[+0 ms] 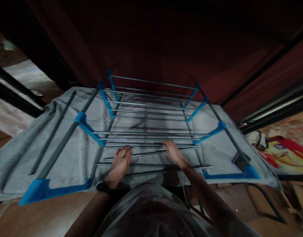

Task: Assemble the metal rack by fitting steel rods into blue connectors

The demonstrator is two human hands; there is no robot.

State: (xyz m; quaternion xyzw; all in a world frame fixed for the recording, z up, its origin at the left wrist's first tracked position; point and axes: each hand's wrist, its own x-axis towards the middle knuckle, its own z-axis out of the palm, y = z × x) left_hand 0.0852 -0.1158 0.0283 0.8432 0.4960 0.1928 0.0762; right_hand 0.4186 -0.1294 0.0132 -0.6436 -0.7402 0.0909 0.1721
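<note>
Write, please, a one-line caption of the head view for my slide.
Left hand and right hand hold a slanted metal rod within a blue-and-grey rack on a grey cloth.

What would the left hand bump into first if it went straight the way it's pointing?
Probably the thin metal rods just beyond the left hand, though it's hard to tell whether they're at its height.

Surroundings: grey blanket (17, 176) and adjacent items.
The blanket lay spread beneath the work area, with folds at 9 o'clock. A dark flat phone-like device (239, 162) rested on it at 4 o'clock. A red-and-yellow printed packet (282, 153) lay beyond its edge at 3 o'clock. A dark red curtain (161, 39) hung at 12 o'clock; brown floor (64, 210) showed at 8 o'clock.
</note>
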